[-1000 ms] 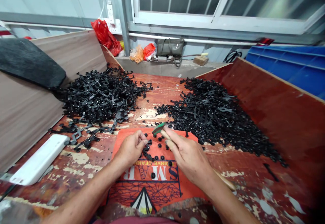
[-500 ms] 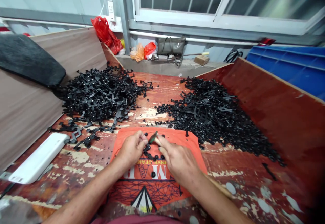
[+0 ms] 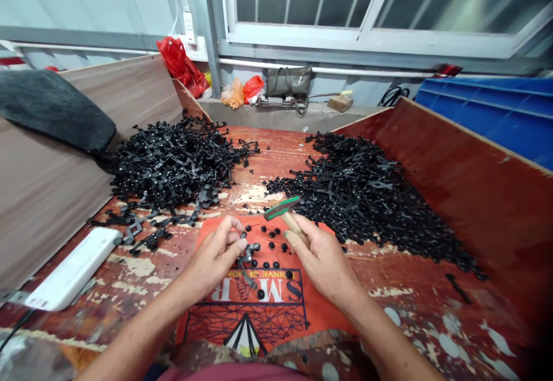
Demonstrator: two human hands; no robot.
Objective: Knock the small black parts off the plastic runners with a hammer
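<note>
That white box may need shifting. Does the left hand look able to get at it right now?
Probably yes: the white box lies uncovered to the left of the left hand, with only worn tabletop between. That hand pinches a black part, though, so it isn't free.

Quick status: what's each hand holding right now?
Left hand: closed, pinching a black plastic strip.
Right hand: closed on a green-headed tool with a wooden handle.
</note>
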